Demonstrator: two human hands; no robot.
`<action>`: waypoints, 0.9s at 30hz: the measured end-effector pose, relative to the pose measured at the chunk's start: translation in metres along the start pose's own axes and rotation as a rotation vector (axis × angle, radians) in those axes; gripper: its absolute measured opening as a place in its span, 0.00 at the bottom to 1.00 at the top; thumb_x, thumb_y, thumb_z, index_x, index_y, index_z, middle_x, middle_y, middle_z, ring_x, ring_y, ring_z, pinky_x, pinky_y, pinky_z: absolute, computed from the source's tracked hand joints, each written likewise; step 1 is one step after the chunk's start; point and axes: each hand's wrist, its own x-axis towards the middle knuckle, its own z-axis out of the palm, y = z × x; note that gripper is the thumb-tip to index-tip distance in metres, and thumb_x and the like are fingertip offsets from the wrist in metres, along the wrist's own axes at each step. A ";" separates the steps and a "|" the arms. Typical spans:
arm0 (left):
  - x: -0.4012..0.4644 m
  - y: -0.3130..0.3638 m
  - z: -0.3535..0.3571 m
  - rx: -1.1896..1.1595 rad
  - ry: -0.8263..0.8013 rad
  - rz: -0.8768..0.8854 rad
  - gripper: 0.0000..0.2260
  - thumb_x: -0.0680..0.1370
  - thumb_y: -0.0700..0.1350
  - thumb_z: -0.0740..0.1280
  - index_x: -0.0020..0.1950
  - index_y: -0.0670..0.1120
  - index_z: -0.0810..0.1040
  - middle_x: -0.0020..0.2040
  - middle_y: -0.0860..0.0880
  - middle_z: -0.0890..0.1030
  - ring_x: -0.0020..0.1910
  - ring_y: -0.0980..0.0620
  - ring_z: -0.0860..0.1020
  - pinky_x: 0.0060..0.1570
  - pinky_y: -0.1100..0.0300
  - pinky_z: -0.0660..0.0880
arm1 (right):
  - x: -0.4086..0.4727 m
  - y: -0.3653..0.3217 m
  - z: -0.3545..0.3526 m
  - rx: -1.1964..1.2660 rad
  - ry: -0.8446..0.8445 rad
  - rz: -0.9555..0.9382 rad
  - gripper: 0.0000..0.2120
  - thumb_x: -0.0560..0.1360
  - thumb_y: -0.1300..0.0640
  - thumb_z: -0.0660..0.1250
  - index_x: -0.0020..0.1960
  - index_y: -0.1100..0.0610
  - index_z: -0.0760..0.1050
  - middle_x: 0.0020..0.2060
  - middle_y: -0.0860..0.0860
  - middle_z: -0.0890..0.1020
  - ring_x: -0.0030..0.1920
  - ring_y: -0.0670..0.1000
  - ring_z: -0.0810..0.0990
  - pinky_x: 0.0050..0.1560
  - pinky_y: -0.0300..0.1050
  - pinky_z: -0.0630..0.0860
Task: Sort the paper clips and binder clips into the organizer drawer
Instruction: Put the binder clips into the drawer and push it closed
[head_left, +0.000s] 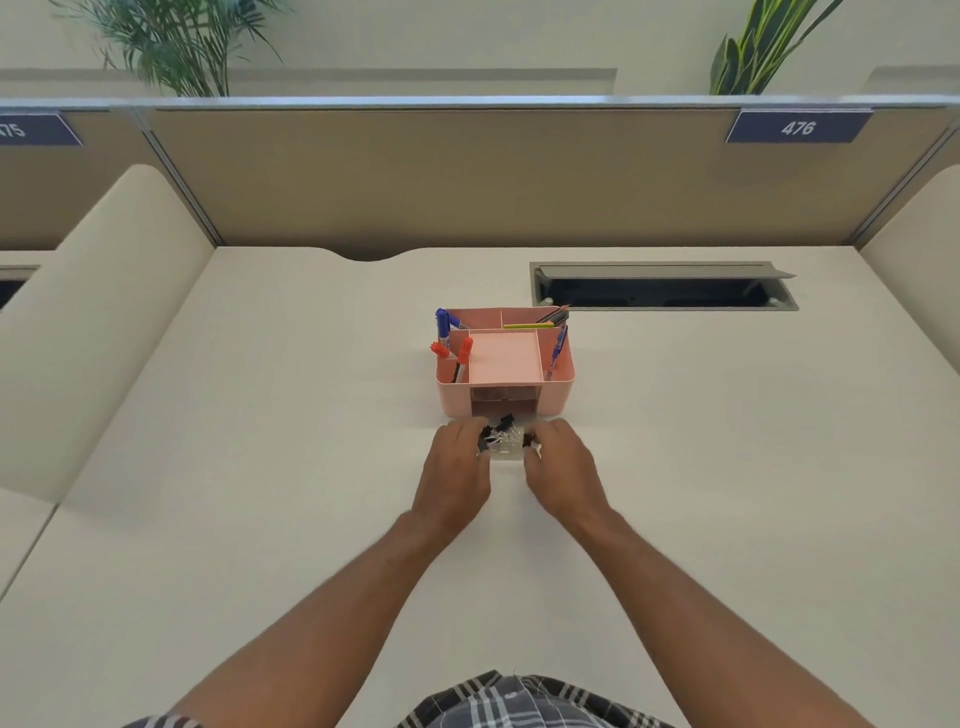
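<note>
A pink desk organizer (558, 397) stands in the middle of the desk, its front drawer slot (503, 401) open. Just in front of it lies the small clear drawer (505, 456), pulled out onto the desk. Black binder clips (496, 430) and silvery paper clips (514, 432) are heaped in it. My left hand (457, 467) holds the drawer's left side with curled fingers. On the opposite side my right hand (563, 467) holds it the same way, next to a binder clip (528, 440). The drawer's side walls are hidden by my fingers.
Blue and red markers (451, 340), pencils (540, 321) and a blue pen (558, 345) stand in the organizer's top compartments. An open cable hatch (662, 288) is set into the desk at the back right. Beige partition panels (441, 176) close off the back and sides.
</note>
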 end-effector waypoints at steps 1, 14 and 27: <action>0.009 0.002 0.001 0.000 -0.015 -0.021 0.17 0.74 0.34 0.70 0.62 0.42 0.75 0.55 0.44 0.79 0.54 0.46 0.75 0.55 0.60 0.70 | 0.007 -0.001 -0.003 -0.014 0.006 0.006 0.08 0.76 0.61 0.63 0.54 0.56 0.76 0.50 0.54 0.78 0.49 0.55 0.77 0.48 0.49 0.76; 0.031 -0.008 0.012 -0.110 -0.017 -0.120 0.12 0.79 0.40 0.64 0.62 0.48 0.73 0.58 0.49 0.79 0.54 0.51 0.77 0.55 0.58 0.76 | 0.037 0.005 -0.004 -0.035 -0.026 0.038 0.11 0.77 0.60 0.60 0.54 0.55 0.79 0.49 0.53 0.83 0.46 0.56 0.80 0.44 0.50 0.79; -0.007 -0.056 0.012 -0.245 -0.100 -0.453 0.40 0.74 0.48 0.73 0.77 0.53 0.52 0.77 0.50 0.59 0.74 0.48 0.62 0.71 0.45 0.66 | 0.004 0.061 0.002 0.378 -0.106 0.342 0.45 0.71 0.52 0.75 0.79 0.51 0.51 0.75 0.49 0.63 0.71 0.51 0.68 0.70 0.54 0.68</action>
